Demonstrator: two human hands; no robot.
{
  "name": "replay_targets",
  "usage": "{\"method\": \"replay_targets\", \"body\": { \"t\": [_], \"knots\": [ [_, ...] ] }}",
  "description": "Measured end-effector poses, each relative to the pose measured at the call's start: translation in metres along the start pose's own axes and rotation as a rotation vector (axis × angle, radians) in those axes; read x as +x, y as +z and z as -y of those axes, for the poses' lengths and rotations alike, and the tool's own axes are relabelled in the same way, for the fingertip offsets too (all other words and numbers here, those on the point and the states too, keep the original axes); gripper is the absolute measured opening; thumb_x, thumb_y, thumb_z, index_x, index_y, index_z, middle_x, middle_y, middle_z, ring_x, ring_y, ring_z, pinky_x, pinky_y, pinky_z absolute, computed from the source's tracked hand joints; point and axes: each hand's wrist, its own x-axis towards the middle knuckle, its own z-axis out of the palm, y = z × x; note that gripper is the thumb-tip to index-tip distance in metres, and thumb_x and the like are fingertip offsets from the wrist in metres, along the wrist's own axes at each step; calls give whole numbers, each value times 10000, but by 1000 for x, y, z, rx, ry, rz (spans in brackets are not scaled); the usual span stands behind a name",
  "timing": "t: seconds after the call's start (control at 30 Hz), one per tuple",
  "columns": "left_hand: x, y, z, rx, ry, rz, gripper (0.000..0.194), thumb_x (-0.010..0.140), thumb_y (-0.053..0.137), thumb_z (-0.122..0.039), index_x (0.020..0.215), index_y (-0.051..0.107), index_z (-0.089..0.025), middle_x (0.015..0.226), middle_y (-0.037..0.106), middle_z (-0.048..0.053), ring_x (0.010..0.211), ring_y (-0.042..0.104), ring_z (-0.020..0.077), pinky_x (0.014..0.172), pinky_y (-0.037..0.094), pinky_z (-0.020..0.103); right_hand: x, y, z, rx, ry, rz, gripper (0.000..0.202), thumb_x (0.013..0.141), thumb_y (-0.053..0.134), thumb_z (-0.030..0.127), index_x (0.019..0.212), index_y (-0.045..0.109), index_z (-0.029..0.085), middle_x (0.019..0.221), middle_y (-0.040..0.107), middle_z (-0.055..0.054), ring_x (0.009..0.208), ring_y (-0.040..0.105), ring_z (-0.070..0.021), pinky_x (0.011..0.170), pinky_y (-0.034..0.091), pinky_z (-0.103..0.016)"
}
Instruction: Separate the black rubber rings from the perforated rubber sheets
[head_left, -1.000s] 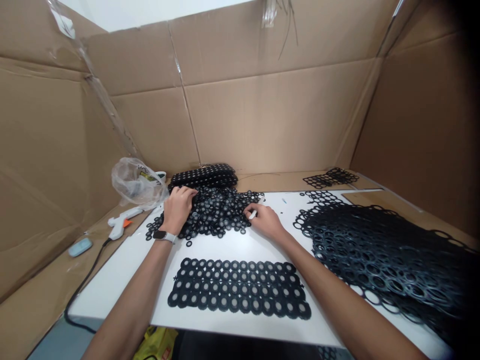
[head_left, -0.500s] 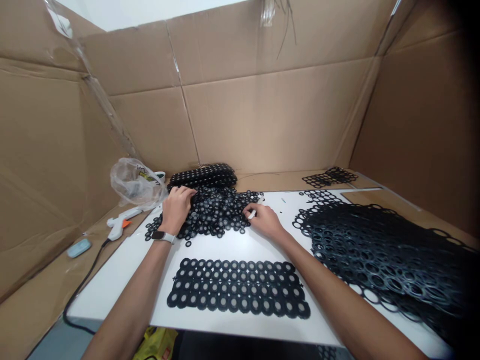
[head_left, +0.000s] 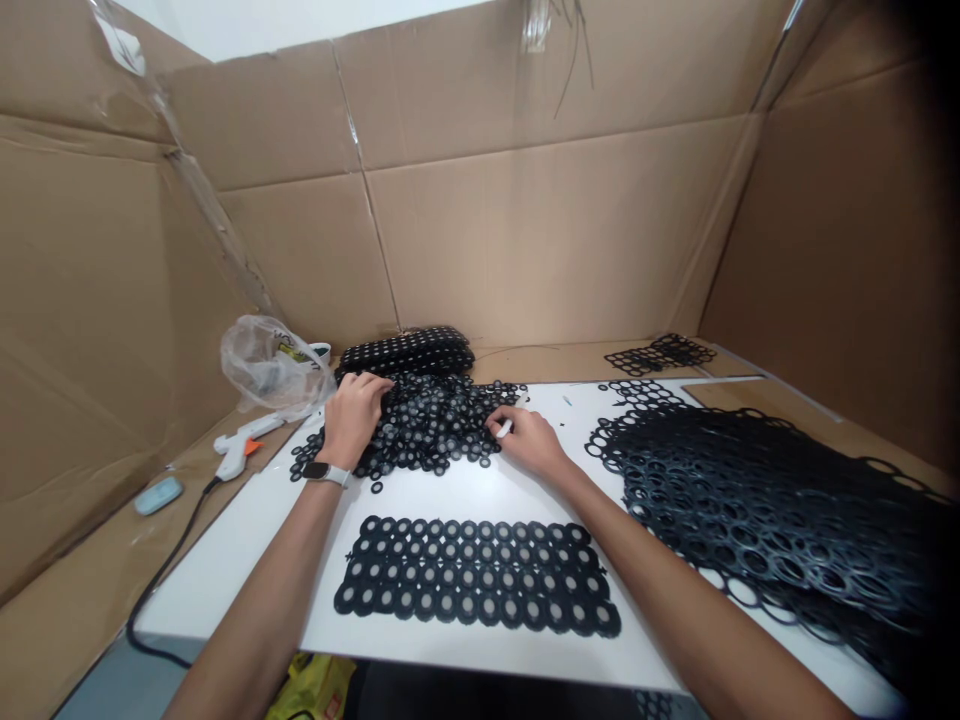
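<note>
My left hand (head_left: 355, 413), with a watch (head_left: 327, 473) on its wrist, rests at the left side of a heap of small black rings (head_left: 427, 425). Its fingers are loosely bent and somewhat apart over the heap; the thumb is hidden. At the heap's right edge, my right hand (head_left: 531, 438) is closed around a slim white pen-like tool (head_left: 505, 429), whose tip I cannot make out. Nearer to me, a black sheet of joined rings with grey round centres (head_left: 478, 575) lies flat between my forearms.
Black ring netting (head_left: 735, 490) is piled at right, with another piece (head_left: 660, 355) behind. Dotted black rolls (head_left: 405, 350) stand behind the heap. At left are a clear plastic bag (head_left: 270, 365), a corded white glue gun (head_left: 236, 455) and a pale blue case (head_left: 159, 496). Cardboard walls (head_left: 562, 240) surround the table.
</note>
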Motion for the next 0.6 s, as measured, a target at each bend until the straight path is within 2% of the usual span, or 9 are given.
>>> {"method": "replay_targets", "body": {
  "t": [0.6],
  "knots": [
    [-1,-2,2,5,2,51,310,1035,518,-135,1130,777,-276,1216,746,47,1107,591,279,760,492,378,0,0,1,-4,-2,-1,258,910,621,203,1056,820,281,1125,801,12,937,703,-198,765,435,-243]
  ]
}}
